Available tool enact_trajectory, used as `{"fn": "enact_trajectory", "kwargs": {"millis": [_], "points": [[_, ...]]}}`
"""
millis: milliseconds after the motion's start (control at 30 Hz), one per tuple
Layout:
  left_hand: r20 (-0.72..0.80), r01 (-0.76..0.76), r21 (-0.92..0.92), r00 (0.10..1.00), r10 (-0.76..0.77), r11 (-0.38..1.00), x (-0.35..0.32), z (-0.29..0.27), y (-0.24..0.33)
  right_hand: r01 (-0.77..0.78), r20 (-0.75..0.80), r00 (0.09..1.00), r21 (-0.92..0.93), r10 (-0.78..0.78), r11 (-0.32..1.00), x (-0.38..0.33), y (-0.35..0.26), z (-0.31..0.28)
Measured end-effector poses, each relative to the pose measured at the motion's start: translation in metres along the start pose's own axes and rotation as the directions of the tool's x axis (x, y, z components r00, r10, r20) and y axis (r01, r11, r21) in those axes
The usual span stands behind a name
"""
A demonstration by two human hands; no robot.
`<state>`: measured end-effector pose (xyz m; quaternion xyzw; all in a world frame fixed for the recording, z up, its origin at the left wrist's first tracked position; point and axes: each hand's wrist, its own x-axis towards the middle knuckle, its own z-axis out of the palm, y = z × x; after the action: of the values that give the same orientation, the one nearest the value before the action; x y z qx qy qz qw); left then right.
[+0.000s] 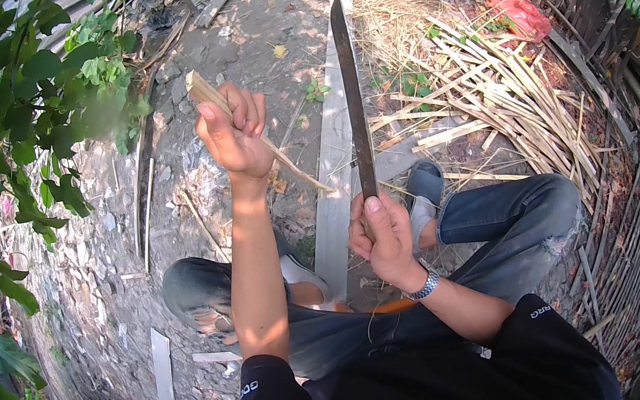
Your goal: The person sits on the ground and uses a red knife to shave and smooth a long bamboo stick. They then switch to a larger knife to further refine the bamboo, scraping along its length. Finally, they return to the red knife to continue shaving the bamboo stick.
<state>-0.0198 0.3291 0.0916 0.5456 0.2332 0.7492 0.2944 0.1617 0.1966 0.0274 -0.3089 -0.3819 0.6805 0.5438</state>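
The wooden strip (285, 160) slants through the upper centre-left of the frame, clamped in the fingers of the left hand (237, 135). The long blade (355, 102), apart from it at upper centre, is gripped at its lower end by the fingers of the right hand (384, 238). A plank (335, 212) runs lengthwise mid-frame; piled strips (518, 89) occupy the upper right.

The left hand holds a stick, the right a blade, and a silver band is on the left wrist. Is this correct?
Not quite: the head view shows the band on the right wrist. The left hand holds the stick, the right hand the blade.
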Motion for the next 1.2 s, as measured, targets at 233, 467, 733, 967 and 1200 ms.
{"fn": "enact_trajectory", "kwargs": {"millis": [233,467,733,967,1200], "points": [[-0.095,-0.026,0.004,0.995,0.026,1.0,0.003,0.011,-0.008,-0.787,-0.214,0.605,-0.017,0.767,0.616,-0.03,0.095,-0.059],[-0.127,-0.045,0.032,0.991,0.049,0.998,-0.007,0.008,0.001,-0.2,-0.08,0.975,0.086,0.207,0.976,0.021,-0.006,-0.028],[-0.158,-0.05,0.007,0.986,0.051,0.999,-0.01,0.018,0.002,-0.487,-0.203,0.87,-0.21,0.45,0.847,-0.037,0.094,-0.05],[-0.247,-0.096,0.058,0.963,0.107,0.994,-0.017,0.002,0.0,-0.235,-0.096,0.97,-0.103,0.225,0.967,0.019,0.002,-0.034],[-0.308,-0.155,0.082,0.936,0.173,0.984,-0.004,0.029,-0.016,-0.033,-0.072,0.997,-0.388,0.006,0.921,-0.025,0.079,-0.048]]}}
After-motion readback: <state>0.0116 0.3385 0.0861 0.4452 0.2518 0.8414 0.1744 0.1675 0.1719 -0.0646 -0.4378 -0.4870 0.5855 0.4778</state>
